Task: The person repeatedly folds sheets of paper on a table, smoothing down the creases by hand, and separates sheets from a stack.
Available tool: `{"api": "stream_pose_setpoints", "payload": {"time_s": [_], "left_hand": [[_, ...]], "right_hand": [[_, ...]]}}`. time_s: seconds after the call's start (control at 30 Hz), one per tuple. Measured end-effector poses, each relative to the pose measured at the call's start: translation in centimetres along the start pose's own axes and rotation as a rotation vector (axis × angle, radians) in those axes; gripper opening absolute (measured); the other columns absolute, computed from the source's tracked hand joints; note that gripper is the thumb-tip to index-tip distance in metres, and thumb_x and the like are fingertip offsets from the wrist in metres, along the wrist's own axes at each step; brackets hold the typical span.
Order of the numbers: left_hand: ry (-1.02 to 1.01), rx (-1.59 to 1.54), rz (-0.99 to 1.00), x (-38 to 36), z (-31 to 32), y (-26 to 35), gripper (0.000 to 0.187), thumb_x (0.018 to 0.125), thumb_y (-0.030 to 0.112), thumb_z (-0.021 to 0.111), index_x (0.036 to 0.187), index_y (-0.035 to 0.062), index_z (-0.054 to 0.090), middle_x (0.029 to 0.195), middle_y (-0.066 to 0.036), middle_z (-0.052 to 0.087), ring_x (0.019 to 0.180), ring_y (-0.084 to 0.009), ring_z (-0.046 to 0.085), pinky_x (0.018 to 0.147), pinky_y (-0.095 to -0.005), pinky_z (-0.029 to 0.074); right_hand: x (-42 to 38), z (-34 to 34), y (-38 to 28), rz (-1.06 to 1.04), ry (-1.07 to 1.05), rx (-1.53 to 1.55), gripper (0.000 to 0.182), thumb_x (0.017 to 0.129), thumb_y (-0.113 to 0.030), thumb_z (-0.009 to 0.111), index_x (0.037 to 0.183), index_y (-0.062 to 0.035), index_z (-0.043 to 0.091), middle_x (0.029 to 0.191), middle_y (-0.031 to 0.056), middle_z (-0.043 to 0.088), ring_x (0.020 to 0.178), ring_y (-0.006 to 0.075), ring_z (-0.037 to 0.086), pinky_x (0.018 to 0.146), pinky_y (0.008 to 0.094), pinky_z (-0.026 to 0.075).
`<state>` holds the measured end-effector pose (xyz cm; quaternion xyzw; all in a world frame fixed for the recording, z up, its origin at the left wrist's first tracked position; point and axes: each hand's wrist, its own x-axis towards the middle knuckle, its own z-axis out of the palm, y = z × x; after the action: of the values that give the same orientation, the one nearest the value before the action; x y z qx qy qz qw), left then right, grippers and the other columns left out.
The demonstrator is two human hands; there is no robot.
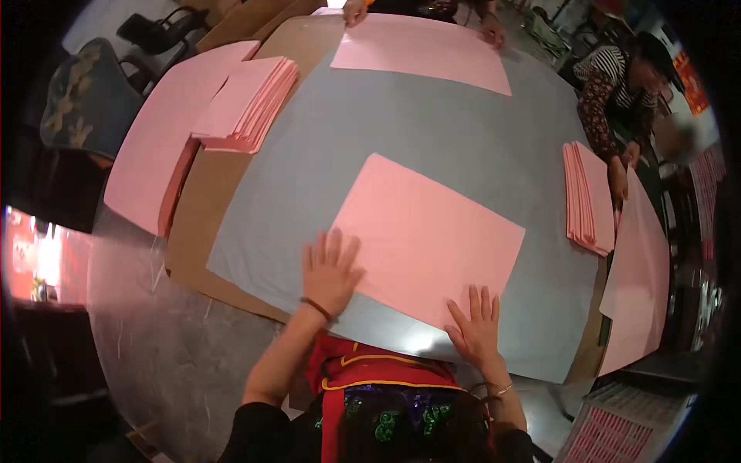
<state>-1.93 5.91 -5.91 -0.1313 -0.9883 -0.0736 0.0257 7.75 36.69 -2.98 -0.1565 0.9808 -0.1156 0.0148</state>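
Note:
A pink sheet of paper [432, 231] lies at an angle on the grey table cover [309, 162] in front of me. My left hand [332, 270] rests at its left edge, fingers spread and pointing away from me. Near the sheet's lower right corner, my right hand [476, 328] lies with fingers apart, its fingertips over the paper's edge. Neither hand grips anything. A dark band circles my left wrist, and a bracelet shows on my right.
Across the table, a person's hands [494, 32] hold another pink sheet [424, 50]. Folded pink stacks [251, 108] lie at left on a larger pink pile [158, 147]. At right, beside another folded stack [587, 197], a person [610, 100] handles large pink sheets [641, 270].

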Motion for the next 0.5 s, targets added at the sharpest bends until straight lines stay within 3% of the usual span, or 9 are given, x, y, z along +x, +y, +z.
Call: {"api": "stream_pose_setpoints", "payload": {"time_s": [0.07, 0.1, 0.17, 0.23, 0.27, 0.33, 0.5], "left_hand": [[0.035, 0.104, -0.29, 0.8, -0.7, -3.1, 0.06, 0.086, 0.042, 0.052, 0.138, 0.0152, 0.039, 0.145, -0.02, 0.03, 0.133, -0.043, 0.024, 0.104, -0.0632, 0.016], [0.043, 0.101, -0.306, 1.4, -1.6, -2.7, 0.06, 0.086, 0.042, 0.052, 0.138, 0.0152, 0.039, 0.145, -0.02, 0.03, 0.133, -0.043, 0.024, 0.104, -0.0632, 0.016], [0.067, -0.103, -0.219, 3.0, -3.7, 0.5, 0.062, 0.085, 0.044, 0.052, 0.139, 0.0155, 0.039, 0.144, -0.02, 0.03, 0.133, -0.0446, 0.022, 0.104, -0.0636, 0.015], [0.094, -0.223, 0.073, 3.2, -0.4, 4.5, 0.062, 0.085, 0.046, 0.052, 0.139, 0.016, 0.04, 0.145, -0.019, 0.03, 0.135, -0.0421, 0.022, 0.106, -0.0615, 0.013], [0.099, -0.234, 0.046, 2.8, 0.4, 5.7, 0.062, 0.085, 0.046, 0.052, 0.139, 0.016, 0.04, 0.145, -0.019, 0.03, 0.135, -0.0421, 0.022, 0.106, -0.0615, 0.013], [0.143, -0.298, 0.269, 1.6, 1.3, 7.3, 0.058, 0.087, 0.043, 0.052, 0.137, 0.0155, 0.041, 0.145, -0.016, 0.031, 0.136, -0.0368, 0.022, 0.108, -0.0566, 0.013], [0.161, -0.104, 0.038, 0.2, 1.5, 1.8, 0.058, 0.088, 0.043, 0.05, 0.138, 0.0164, 0.04, 0.146, -0.016, 0.03, 0.135, -0.0342, 0.024, 0.109, -0.0535, 0.015]], "right_hand": [[0.0, -0.2, 0.0, -0.018, -0.009, -0.017, 0.045, 0.085, -0.037, 0.055, 0.124, -0.0155, 0.057, 0.145, 0.024, 0.027, 0.135, 0.0441, 0.019, 0.109, 0.0581, 0.012], [-0.2, -0.1, -0.2, -0.011, -0.009, -0.027, 0.045, 0.086, -0.037, 0.054, 0.125, -0.0155, 0.057, 0.145, 0.0234, 0.026, 0.135, 0.0436, 0.019, 0.109, 0.0579, 0.012], [-0.7, 0.4, -0.1, -0.012, 0.006, -0.032, 0.044, 0.087, -0.039, 0.053, 0.125, -0.0178, 0.057, 0.145, 0.023, 0.027, 0.135, 0.0435, 0.019, 0.108, 0.0586, 0.011], [-1.1, 0.4, -0.2, -0.016, -0.014, -0.04, 0.043, 0.088, -0.041, 0.053, 0.125, -0.0201, 0.057, 0.145, 0.0225, 0.028, 0.135, 0.0433, 0.019, 0.108, 0.0594, 0.011], [-1.1, 0.7, -0.3, -0.011, 0.0, -0.044, 0.043, 0.088, -0.04, 0.053, 0.125, -0.0198, 0.057, 0.145, 0.0226, 0.028, 0.135, 0.0432, 0.019, 0.108, 0.059, 0.011], [-1.6, 0.9, 0.1, -0.022, -0.003, -0.042, 0.043, 0.088, -0.04, 0.053, 0.125, -0.0195, 0.057, 0.145, 0.0226, 0.027, 0.136, 0.043, 0.018, 0.108, 0.0586, 0.011], [-2.2, 2.1, 0.6, 0.008, 0.008, -0.019, 0.044, 0.088, -0.039, 0.052, 0.126, -0.0187, 0.056, 0.145, 0.0225, 0.027, 0.136, 0.0432, 0.017, 0.109, 0.0573, 0.008]]}}
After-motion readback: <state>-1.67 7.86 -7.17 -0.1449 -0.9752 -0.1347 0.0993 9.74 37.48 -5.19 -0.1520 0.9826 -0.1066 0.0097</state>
